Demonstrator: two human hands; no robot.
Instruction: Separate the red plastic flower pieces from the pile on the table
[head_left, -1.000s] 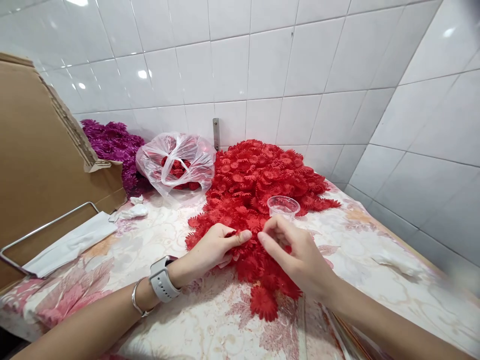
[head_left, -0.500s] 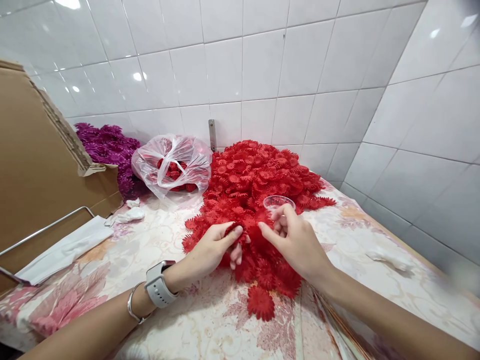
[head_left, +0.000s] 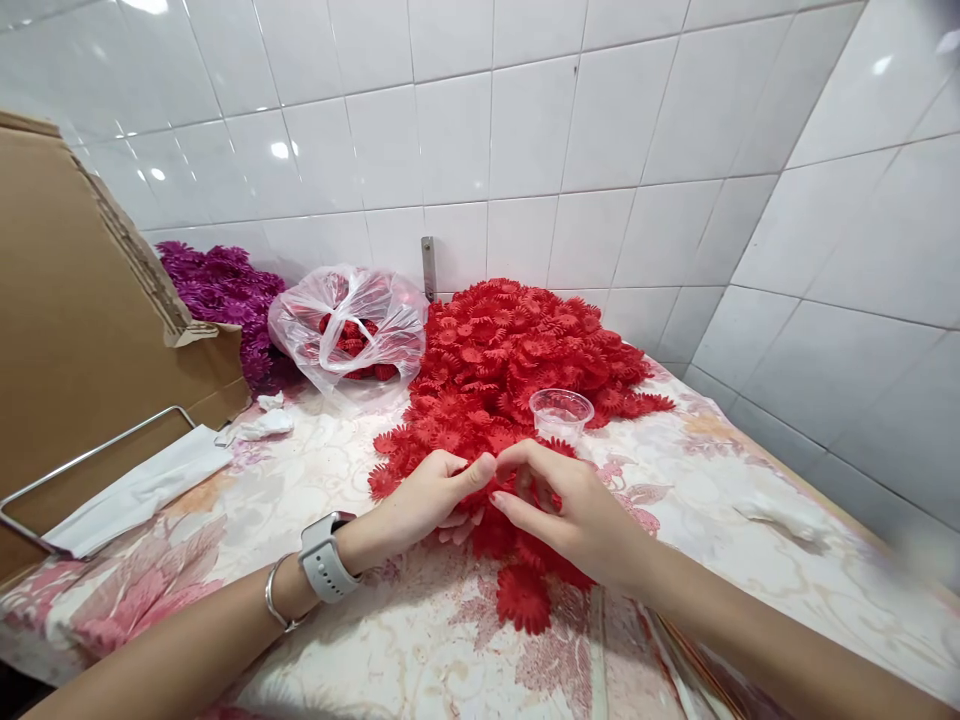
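My left hand (head_left: 427, 500), wearing a watch and bangle at the wrist, is closed in front of the red pile. Its thumb presses over the curled fingers on a red fabric flower, mostly hidden by the hand. My right hand (head_left: 566, 505) is close by, its index fingertip next to the left thumb. A gap shows between its own thumb and index finger, with nothing visible in them. Red fabric flowers (head_left: 517, 340) with notched edges are heaped behind and beneath both hands. One loose red flower (head_left: 523, 598) lies at the front. A clear plastic cup (head_left: 561, 412) stands just beyond my right hand.
A knotted plastic bag (head_left: 300, 330) with red pieces sits left of the heap, beside purple flowers (head_left: 225, 290). A cardboard box (head_left: 90, 300) and metal wire frame (head_left: 97, 455) occupy the left. Thin sticks (head_left: 686, 665) lie under my right forearm. Tiled walls bound the table (head_left: 360, 650).
My right hand has moved left and down from beside the cup to my left hand's fingertips. The cup shows more fully. The view has shifted slightly.
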